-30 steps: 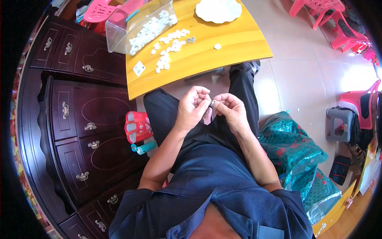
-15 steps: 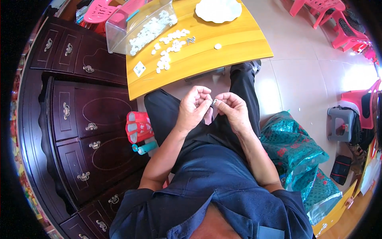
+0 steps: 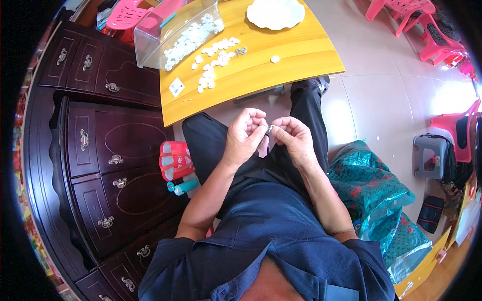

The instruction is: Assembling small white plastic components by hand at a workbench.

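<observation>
Over my lap, in front of the table's near edge, both hands meet with fingertips almost touching. My right hand [image 3: 294, 138] pinches a tiny whitish piece [image 3: 271, 128] between thumb and forefinger; its kind is too small to make out. My left hand [image 3: 246, 136] is closed in a pinch right beside it, and what its fingertips hold is hidden. Beyond them on the yellow wooden table [image 3: 301, 55] lie several small white round pieces [image 3: 207, 80], a little heap of small grey metal parts [image 3: 241, 51] and one lone white round piece [image 3: 274, 59].
A clear plastic bin [image 3: 150, 47] of white pieces and a white scalloped plate [image 3: 275, 14] stand on the table, near a small white card [image 3: 176, 87]. Dark wooden drawers [image 3: 115, 145] line my left. A green flowered bag [image 3: 369, 180] lies at my right.
My hands hold nearly the same pose, fingertips together around the tiny piece. Nothing on the table has visibly moved.
</observation>
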A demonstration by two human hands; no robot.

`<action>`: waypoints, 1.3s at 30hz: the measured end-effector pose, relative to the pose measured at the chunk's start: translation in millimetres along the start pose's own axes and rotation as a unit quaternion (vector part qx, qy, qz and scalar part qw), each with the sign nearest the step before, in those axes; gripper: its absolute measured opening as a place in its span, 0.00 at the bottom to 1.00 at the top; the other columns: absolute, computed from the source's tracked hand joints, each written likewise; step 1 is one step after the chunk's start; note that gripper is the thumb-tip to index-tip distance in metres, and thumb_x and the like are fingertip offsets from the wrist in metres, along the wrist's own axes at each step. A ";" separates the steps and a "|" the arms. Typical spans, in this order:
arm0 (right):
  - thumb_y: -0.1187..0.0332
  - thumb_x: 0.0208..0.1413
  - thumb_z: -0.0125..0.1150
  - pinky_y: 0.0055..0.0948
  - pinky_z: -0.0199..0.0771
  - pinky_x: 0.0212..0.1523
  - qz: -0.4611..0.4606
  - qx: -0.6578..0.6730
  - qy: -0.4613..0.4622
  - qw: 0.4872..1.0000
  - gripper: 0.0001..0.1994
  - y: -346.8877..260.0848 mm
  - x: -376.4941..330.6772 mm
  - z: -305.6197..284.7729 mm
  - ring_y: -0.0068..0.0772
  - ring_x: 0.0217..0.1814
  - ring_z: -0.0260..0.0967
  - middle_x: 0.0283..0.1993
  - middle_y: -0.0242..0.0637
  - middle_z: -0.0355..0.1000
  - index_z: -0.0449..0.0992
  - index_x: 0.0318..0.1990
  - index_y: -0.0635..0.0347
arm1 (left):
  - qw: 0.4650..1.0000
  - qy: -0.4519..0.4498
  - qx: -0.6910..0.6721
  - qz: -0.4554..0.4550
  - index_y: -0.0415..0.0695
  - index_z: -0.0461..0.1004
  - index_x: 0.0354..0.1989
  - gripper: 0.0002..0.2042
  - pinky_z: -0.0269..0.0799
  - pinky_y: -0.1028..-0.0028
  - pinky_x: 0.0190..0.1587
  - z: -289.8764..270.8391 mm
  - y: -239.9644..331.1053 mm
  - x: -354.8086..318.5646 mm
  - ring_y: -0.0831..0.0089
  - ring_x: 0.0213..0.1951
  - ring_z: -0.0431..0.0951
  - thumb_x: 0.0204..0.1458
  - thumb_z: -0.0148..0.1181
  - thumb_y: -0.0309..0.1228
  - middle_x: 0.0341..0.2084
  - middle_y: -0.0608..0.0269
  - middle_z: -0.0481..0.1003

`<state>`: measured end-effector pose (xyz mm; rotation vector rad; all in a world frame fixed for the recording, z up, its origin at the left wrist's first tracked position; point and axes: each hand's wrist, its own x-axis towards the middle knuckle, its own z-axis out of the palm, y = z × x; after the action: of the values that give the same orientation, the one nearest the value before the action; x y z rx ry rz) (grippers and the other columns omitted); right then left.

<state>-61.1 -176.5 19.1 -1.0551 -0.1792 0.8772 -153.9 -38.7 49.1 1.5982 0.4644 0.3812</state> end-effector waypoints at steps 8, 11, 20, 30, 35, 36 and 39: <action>0.75 0.60 0.65 0.15 0.68 0.31 0.002 -0.003 -0.004 1.000 0.05 2.8 -3.2 -1.5 0.13 0.29 0.68 0.30 0.25 0.75 0.79 0.42 0.61 | 1.000 -0.007 0.009 0.009 0.38 0.71 0.48 0.11 0.75 0.84 0.34 2.1 1.0 -1.3 0.86 0.31 0.76 0.58 0.57 0.16 0.33 0.67 0.75; 0.76 0.60 0.65 0.15 0.68 0.31 0.003 -0.009 0.003 1.000 0.05 3.5 -2.9 -0.6 0.13 0.29 0.68 0.30 0.25 0.75 0.79 0.42 0.61 | 1.000 -0.007 0.017 0.011 0.38 0.71 0.48 0.11 0.74 0.83 0.32 1.8 -2.1 0.1 0.86 0.29 0.76 0.58 0.57 0.16 0.32 0.67 0.75; 0.79 0.59 0.64 0.18 0.74 0.32 0.002 -0.007 0.029 1.000 0.05 4.8 2.3 1.4 0.17 0.28 0.72 0.32 0.30 0.77 0.78 0.42 0.66 | 0.999 -0.024 0.039 0.029 0.37 0.71 0.46 0.10 0.70 0.82 0.26 1.9 -7.2 7.3 0.85 0.24 0.75 0.56 0.56 0.14 0.27 0.67 0.74; 0.76 0.60 0.65 0.15 0.68 0.31 -0.001 -0.007 0.028 1.000 0.05 3.0 -1.1 -1.4 0.14 0.29 0.69 0.30 0.25 0.75 0.79 0.42 0.61 | 0.997 -0.055 0.049 0.010 0.37 0.70 0.51 0.14 0.70 0.81 0.24 1.6 8.3 10.0 0.84 0.20 0.75 0.57 0.56 0.16 0.25 0.67 0.75; 0.78 0.59 0.64 0.16 0.72 0.33 0.010 0.008 0.028 1.000 0.05 3.1 1.7 -2.0 0.14 0.29 0.70 0.32 0.28 0.77 0.79 0.42 0.64 | 0.993 -0.071 0.096 -0.012 0.37 0.72 0.52 0.14 0.70 0.85 0.32 0.5 14.8 13.2 0.90 0.28 0.70 0.57 0.59 0.17 0.30 0.72 0.74; 0.78 0.59 0.64 0.16 0.72 0.33 0.006 0.010 0.026 1.000 0.05 1.8 2.5 -2.2 0.14 0.29 0.70 0.32 0.28 0.77 0.79 0.42 0.64 | 0.993 -0.071 0.099 -0.009 0.37 0.72 0.52 0.14 0.70 0.85 0.32 -1.2 16.7 15.3 0.90 0.28 0.70 0.57 0.59 0.17 0.30 0.72 0.74; 0.75 0.60 0.65 0.15 0.69 0.30 0.000 0.040 0.033 0.999 0.05 -3.3 3.0 -3.6 0.13 0.27 0.69 0.32 0.26 0.77 0.78 0.43 0.61 | 0.985 -0.121 0.121 0.015 0.37 0.72 0.55 0.17 0.70 0.84 0.34 -9.1 25.7 25.3 0.89 0.30 0.70 0.57 0.61 0.19 0.30 0.72 0.74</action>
<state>-55.5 -177.4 19.2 -1.0067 -0.0884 0.8424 -135.0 -19.3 74.6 1.8614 0.3085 0.1514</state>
